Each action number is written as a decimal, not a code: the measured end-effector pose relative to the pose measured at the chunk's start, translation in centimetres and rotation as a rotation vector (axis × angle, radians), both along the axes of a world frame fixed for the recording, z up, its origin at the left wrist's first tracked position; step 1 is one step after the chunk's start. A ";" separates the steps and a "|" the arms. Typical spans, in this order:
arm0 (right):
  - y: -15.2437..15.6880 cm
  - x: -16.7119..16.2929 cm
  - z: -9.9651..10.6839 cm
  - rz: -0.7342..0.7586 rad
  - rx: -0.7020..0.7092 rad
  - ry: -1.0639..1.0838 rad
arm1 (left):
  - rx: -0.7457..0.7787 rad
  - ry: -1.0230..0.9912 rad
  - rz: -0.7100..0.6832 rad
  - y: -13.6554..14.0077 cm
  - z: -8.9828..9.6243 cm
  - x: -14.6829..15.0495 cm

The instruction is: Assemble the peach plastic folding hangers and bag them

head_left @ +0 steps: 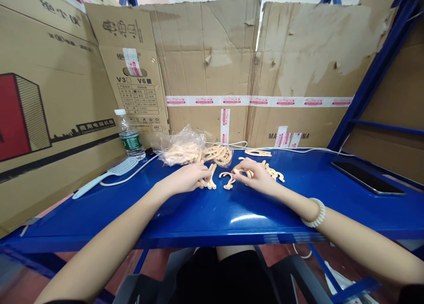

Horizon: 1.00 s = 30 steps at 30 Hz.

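Observation:
Small beige plastic hook-shaped pieces lie on a blue metal shelf [205, 215]. My left hand [188, 179] rests on the shelf and grips a short stack of these pieces [210, 179] by its fingertips. My right hand [256, 176] is a little to the right, with its fingers closed on one beige piece [239, 171]. A single loose hook piece [228, 180] lies between the two hands. More pieces [274, 174] are scattered just behind my right hand, and one [257, 153] lies farther back. A white bead bracelet [316, 213] is on my right wrist.
A clear plastic bag [180, 147] of the same pieces and a loose pile [218, 154] sit behind my hands. At the left are a water bottle [130, 136] and a pale hairbrush [106, 176]. A phone [366, 178] lies at the right. Cardboard sheets [212, 65] wall the back.

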State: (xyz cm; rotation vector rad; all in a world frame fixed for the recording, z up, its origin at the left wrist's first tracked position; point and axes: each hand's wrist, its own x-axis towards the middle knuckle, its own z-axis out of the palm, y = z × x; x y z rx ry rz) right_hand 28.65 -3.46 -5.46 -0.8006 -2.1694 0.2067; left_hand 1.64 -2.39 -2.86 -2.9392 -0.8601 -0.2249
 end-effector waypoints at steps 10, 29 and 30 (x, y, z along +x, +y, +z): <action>0.1 -0.2 -0.4 0.038 -0.006 -0.129 | -0.096 -0.062 -0.056 -0.5 -0.4 0.2; 0.1 -1.3 -1.1 0.060 0.061 -0.271 | -0.094 -0.034 0.068 -0.8 -0.4 0.8; 0.1 -1.4 -1.1 0.073 0.060 -0.281 | -0.095 -0.036 0.053 -0.7 -0.5 0.9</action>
